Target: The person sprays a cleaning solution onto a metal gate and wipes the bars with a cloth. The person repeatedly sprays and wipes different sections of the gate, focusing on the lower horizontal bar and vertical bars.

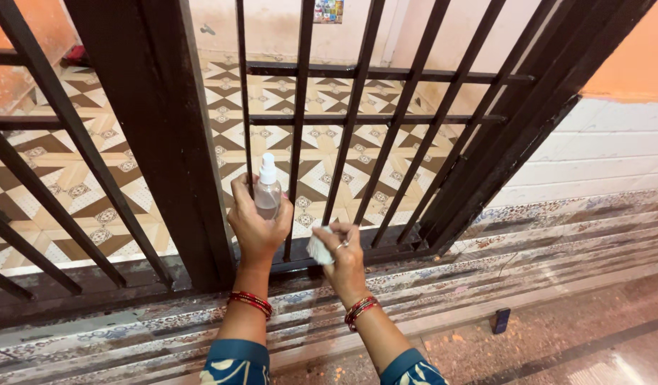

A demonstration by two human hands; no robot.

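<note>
My left hand (256, 227) grips a small clear spray bottle (267, 190) with a white nozzle, held upright close to the bars of a dark metal grille gate (357, 96). My right hand (347, 255) holds a small white cloth (318, 247) against the lower part of the gate, near its bottom rail. Both wrists carry red bangles, and blue patterned sleeves show at the bottom edge.
A thick dark gate post (165, 135) stands to the left of my hands. Beyond the bars lies a brown and cream patterned tile floor (329, 153). A white tiled wall (600, 153) rises at right. A small dark object (501, 320) lies on the floor near me.
</note>
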